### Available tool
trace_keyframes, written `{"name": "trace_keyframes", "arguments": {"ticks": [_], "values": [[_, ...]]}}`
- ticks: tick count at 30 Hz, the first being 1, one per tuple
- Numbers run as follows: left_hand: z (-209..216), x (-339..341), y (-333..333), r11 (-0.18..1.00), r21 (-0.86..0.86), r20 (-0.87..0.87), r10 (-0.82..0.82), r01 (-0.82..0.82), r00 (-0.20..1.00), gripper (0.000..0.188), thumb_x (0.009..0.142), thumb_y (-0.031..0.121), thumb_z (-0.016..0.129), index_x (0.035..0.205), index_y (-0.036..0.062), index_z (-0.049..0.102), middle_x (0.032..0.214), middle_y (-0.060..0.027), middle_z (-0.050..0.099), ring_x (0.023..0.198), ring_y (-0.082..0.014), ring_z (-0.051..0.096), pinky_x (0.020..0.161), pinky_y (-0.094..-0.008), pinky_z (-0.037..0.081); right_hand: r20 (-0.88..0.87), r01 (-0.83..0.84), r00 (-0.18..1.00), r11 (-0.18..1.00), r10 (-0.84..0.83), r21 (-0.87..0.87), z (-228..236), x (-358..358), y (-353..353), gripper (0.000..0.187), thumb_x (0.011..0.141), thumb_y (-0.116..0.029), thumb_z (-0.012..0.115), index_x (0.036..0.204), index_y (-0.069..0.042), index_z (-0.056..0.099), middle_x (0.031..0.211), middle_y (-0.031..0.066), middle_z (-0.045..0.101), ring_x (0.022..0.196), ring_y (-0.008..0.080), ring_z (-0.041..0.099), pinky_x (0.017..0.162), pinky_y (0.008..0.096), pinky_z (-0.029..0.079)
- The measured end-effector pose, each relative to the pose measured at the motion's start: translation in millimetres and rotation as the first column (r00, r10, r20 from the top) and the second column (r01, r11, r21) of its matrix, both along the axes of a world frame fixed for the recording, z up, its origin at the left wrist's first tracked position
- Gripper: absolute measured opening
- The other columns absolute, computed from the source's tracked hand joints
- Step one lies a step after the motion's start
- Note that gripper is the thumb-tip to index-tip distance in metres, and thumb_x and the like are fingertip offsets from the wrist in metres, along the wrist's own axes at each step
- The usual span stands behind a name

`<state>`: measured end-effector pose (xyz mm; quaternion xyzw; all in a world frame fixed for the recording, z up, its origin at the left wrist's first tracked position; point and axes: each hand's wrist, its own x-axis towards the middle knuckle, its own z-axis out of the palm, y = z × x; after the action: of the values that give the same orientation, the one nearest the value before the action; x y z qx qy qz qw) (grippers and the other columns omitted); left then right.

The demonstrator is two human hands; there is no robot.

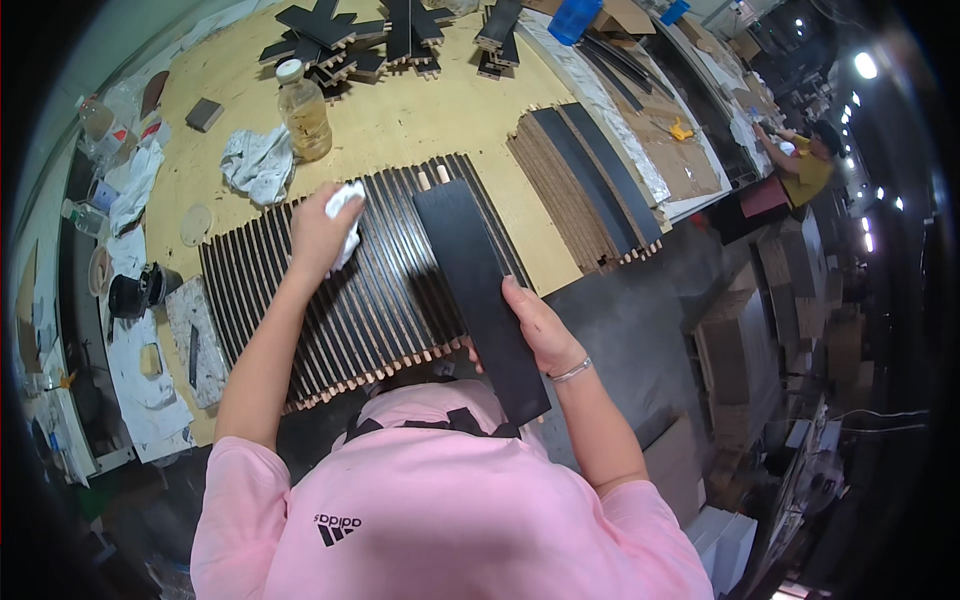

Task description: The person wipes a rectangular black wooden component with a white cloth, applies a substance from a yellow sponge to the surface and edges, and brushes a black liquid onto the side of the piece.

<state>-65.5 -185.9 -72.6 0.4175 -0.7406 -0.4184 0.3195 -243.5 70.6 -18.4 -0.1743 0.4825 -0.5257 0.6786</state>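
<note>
My right hand [540, 325] grips a long black wooden slat [480, 290] by its side, thumb on the face. The slat stands tilted, with pale dowels showing at its far end. In my left hand [320, 235] is a bunched white cloth [345, 225], pinched between the fingers. It hovers over or rests on a row of dark slats [350, 290] standing on edge side by side; contact cannot be told. Light dowels poke out along the row's near edge. Beyond the row lie a crumpled white rag [258, 163] and a capped bottle of yellowish liquid [305, 115].
Stacked brown and black slats [585, 190] lie at the table's right. Piles of black pieces [400, 30] sit at the far edge. A small block [204, 114] is at the far left; a black cup [130, 295] stands at left. Another person [800, 165] is at far right.
</note>
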Motion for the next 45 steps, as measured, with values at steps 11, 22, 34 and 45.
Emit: {"name": "trace_keyframes", "arguments": {"ticks": [11, 22, 34, 45], "values": [[-15, 12, 13, 0.694, -0.707, 0.250, 0.069, 0.134, 0.966, 0.040, 0.079, 0.034, 0.073, 0.105, 0.0042, 0.068, 0.107, -0.0087, 0.067, 0.097, -0.0310, 0.062, 0.085, -0.0383, 0.048, -0.267, -0.132, 0.954, 0.991, 0.136, 0.034, 0, -8, -1, 0.052, 0.103, -0.046, 0.039, 0.102, 0.001, 0.062, 0.083, 0.0067, 0.066, 0.069, 0.0140, 0.065, 0.062, 0.0271, 0.054], [37, 22, 54, 0.614, 0.570, -0.665, -0.047, 0.547, 0.745, 0.021, 0.088, 0.018, 0.070, 0.101, 0.0037, 0.061, 0.080, -0.0028, 0.067, 0.065, -0.0088, 0.065, 0.051, -0.0226, 0.052, 0.118, -0.298, 0.939, 0.935, 0.323, -0.190, 39, -24, -4, 0.064, 0.098, -0.046, 0.048, 0.128, 0.011, 0.051, 0.118, 0.0169, 0.063, 0.103, 0.0234, 0.065, 0.090, 0.0339, 0.051], [52, 44, 117, 0.674, 0.715, -0.656, 0.558, 0.184, 0.509, 0.022, 0.096, 0.023, 0.061, 0.109, 0.0059, 0.055, 0.100, -0.0053, 0.067, 0.084, -0.0122, 0.065, 0.070, -0.0268, 0.054, 0.366, 0.218, 0.928, 0.895, -0.067, -0.389, -5, 64, -66, 0.087, 0.083, -0.011, 0.072, 0.153, -0.017, 0.020, 0.152, 0.0147, 0.034, 0.138, 0.0249, 0.039, 0.114, 0.0410, 0.032], [46, 178, 118, 0.868, 0.486, -0.575, 0.226, 0.105, 0.786, 0.035, 0.098, 0.031, 0.057, 0.096, -0.0033, 0.063, 0.094, -0.0114, 0.069, 0.080, -0.0153, 0.066, 0.077, -0.0269, 0.051, 0.486, 0.309, 0.863, 0.905, -0.137, -0.294, -2, 122, -102, 0.054, 0.094, -0.024, 0.055, 0.139, -0.001, 0.036, 0.096, 0.0136, 0.061, 0.089, 0.0297, 0.061, 0.087, 0.0479, 0.049]]}}
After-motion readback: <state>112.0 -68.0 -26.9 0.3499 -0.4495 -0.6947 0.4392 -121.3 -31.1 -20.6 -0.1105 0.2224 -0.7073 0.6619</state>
